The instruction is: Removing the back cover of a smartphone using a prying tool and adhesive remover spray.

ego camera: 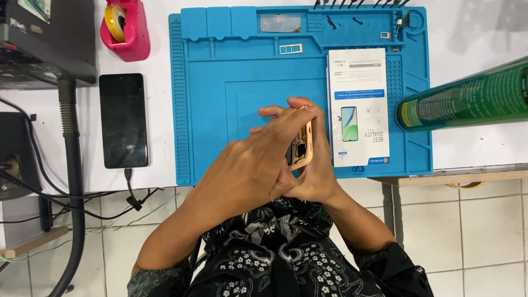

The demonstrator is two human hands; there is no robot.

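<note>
Both my hands hold an opened phone with a peach-coloured frame above the front edge of the blue work mat. My left hand lies over the phone's left side, fingers stretched across it. From below and behind, my right hand grips the phone, with fingertips showing at its top. The phone stands on edge, its inner parts partly visible between my hands; most of it is hidden.
A white flat box lies on the mat's right part. A black phone with a cable lies left of the mat. A pink tape dispenser stands at the back left, a green can at the right. Small parts sit in the mat's top trays.
</note>
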